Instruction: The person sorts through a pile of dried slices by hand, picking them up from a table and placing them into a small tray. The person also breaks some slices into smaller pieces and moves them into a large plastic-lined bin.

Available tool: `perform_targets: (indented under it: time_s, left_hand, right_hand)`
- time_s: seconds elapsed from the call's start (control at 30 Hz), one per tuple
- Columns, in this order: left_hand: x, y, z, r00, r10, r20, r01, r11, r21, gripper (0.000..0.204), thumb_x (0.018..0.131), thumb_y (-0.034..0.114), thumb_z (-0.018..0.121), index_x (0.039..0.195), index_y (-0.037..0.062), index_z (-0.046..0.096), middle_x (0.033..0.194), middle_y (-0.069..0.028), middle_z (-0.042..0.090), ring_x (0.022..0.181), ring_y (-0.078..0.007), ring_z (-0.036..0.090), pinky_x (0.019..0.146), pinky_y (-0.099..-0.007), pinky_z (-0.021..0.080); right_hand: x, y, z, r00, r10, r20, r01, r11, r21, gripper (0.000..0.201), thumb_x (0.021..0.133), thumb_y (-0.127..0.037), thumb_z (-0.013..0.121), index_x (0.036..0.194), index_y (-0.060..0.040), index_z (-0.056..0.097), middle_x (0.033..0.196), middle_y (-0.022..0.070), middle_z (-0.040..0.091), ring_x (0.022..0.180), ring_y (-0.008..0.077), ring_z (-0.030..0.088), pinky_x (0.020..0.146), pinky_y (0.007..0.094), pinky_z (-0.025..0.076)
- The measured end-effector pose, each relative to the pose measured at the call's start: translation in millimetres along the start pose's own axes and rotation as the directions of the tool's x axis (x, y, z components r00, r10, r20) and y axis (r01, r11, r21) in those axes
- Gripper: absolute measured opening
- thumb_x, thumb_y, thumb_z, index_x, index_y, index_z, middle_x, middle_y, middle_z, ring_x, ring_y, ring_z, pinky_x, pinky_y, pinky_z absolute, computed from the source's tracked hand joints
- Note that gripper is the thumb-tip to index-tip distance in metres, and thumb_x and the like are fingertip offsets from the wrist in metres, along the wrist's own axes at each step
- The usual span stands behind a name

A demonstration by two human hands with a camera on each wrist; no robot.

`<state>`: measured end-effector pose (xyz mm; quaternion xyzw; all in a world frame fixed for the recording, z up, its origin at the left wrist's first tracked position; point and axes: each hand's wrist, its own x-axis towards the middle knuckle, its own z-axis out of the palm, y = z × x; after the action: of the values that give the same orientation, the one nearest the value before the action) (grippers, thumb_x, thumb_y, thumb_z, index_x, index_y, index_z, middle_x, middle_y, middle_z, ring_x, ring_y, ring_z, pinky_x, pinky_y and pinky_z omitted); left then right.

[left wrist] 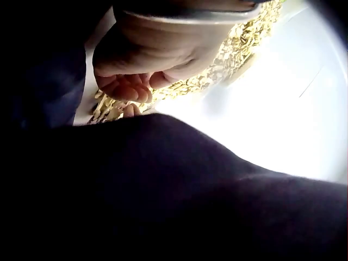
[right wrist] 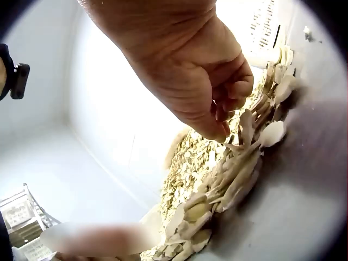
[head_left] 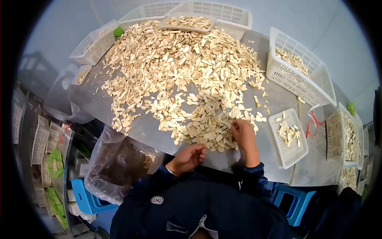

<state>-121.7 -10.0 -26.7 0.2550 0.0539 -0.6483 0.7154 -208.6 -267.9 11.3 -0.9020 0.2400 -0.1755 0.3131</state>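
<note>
Table [head_left: 145,136] smooth metal; slices [head_left: 179,59] matt, rough; tray [head_left: 292,154] smooth plastic; bag [head_left: 100,188] glossy plastic.

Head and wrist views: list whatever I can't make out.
Left hand, head view: curled fingers hide whether anything is held.
Left wrist view: dark cloth hides the lower scene.
Right wrist view: pale lower-left shape, blurred.
Print at left, head view: too small to read.

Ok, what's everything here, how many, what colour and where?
slices: too many, cream, heaped on the table
table: one, grey, before the person
baskets: several, white, around the table
trays: at least three, whitish, left, right, atop the slices
string: one tangle, red, right of a tray
stools: two, blue, lower left and right
bags: at least two, clear, left
packets: several, green, far left
sleeves: two, dark blue, forearms
hands: two, bare, at the slices' near edge
</note>
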Motion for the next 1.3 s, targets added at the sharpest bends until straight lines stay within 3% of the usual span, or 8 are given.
perform_targets:
  time_s: [0.17,0.27,0.4,0.53,0.8,1.03,1.13,1.3]
  left_hand:
    - [1,-5,3,1.0,0.004,0.012,-0.004,1.0,-0.005,0.017,0.104,0.019,0.049,0.11,0.0069,0.059,0.089,-0.0001,0.057,0.081,-0.0141,0.052,0.076,-0.0273,0.046]
    - [-1,-6,4,1.0,0.023,-0.003,-0.023,1.0,-0.012,0.016,0.103,0.018,0.05,0.111,0.0071,0.06,0.089,-0.0001,0.057,0.08,-0.0135,0.052,0.075,-0.027,0.046]
    - [3,-6,9,0.997,0.078,-0.007,-0.077,0.996,0.051,0.019,0.102,0.019,0.058,0.117,0.0084,0.059,0.09,0.0009,0.062,0.077,-0.0111,0.059,0.071,-0.0251,0.049]
    - [11,-4,27,0.946,0.31,-0.094,-0.249,0.88,0.404,0.028,0.101,0.02,0.061,0.124,0.0059,0.056,0.09,0.0006,0.06,0.076,-0.0097,0.057,0.069,-0.0233,0.048]
    - [18,-5,34,0.853,0.521,0.041,-0.394,0.591,0.704,0.033,0.099,0.009,0.061,0.128,-0.0053,0.057,0.099,-0.007,0.067,0.086,-0.0113,0.063,0.08,-0.0253,0.052]
    - [20,-8,38,0.821,0.568,0.063,-0.409,0.507,0.759,0.031,0.099,0.009,0.062,0.126,-0.0056,0.058,0.095,-0.0071,0.068,0.083,-0.0104,0.066,0.074,-0.024,0.054]
    - [19,-6,47,0.734,0.679,-0.008,-0.458,0.504,0.733,0.027,0.099,0.011,0.062,0.122,-0.003,0.06,0.09,-0.0045,0.066,0.078,-0.0081,0.063,0.068,-0.0226,0.052]
    - [12,-2,42,0.832,0.55,0.073,-0.372,0.454,0.809,0.022,0.101,0.015,0.061,0.115,-0.0006,0.064,0.086,-0.0014,0.063,0.071,-0.0059,0.058,0.062,-0.0213,0.047]
  right_hand:
    - [0,2,9,1.0,-0.018,0.004,0.018,1.0,-0.008,0.012,0.083,-0.012,0.073,0.092,-0.0068,0.069,0.085,0.0123,0.068,0.075,0.0313,0.066,0.065,0.0404,0.052]
    - [1,-6,4,0.998,-0.027,-0.052,0.029,0.999,0.031,0.011,0.083,-0.012,0.074,0.09,-0.0076,0.068,0.078,0.0104,0.065,0.067,0.0271,0.063,0.061,0.0361,0.05]
    - [-13,-26,-10,0.994,0.055,0.093,-0.073,0.978,0.197,0.012,0.085,-0.013,0.074,0.088,-0.0044,0.066,0.07,0.0046,0.059,0.061,0.0147,0.055,0.058,0.0291,0.045]
    - [-46,-37,-1,0.988,0.02,0.156,-0.07,0.945,0.319,0.013,0.088,-0.013,0.073,0.087,-0.0022,0.066,0.068,-0.0022,0.054,0.062,0.0045,0.046,0.056,0.0241,0.039]
    - [-78,-20,22,0.863,0.057,0.503,-0.429,0.609,0.667,0.021,0.103,-0.023,0.059,0.089,-0.0078,0.064,0.07,-0.0087,0.05,0.061,0.0017,0.041,0.055,0.0203,0.032]
    - [-76,-22,24,0.881,0.053,0.471,-0.412,0.575,0.707,0.024,0.103,-0.026,0.058,0.09,-0.0072,0.066,0.067,-0.0094,0.049,0.06,0.0011,0.041,0.054,0.0201,0.032]
    - [-78,-21,21,0.87,0.075,0.487,-0.444,0.551,0.707,0.021,0.101,-0.022,0.061,0.092,-0.0048,0.067,0.072,-0.0098,0.051,0.067,0.001,0.043,0.059,0.0211,0.035]
    - [-83,-31,25,0.939,0.044,0.341,-0.274,0.692,0.667,0.021,0.1,-0.02,0.063,0.092,-0.0015,0.068,0.072,-0.0051,0.057,0.066,0.0038,0.047,0.058,0.0234,0.038]
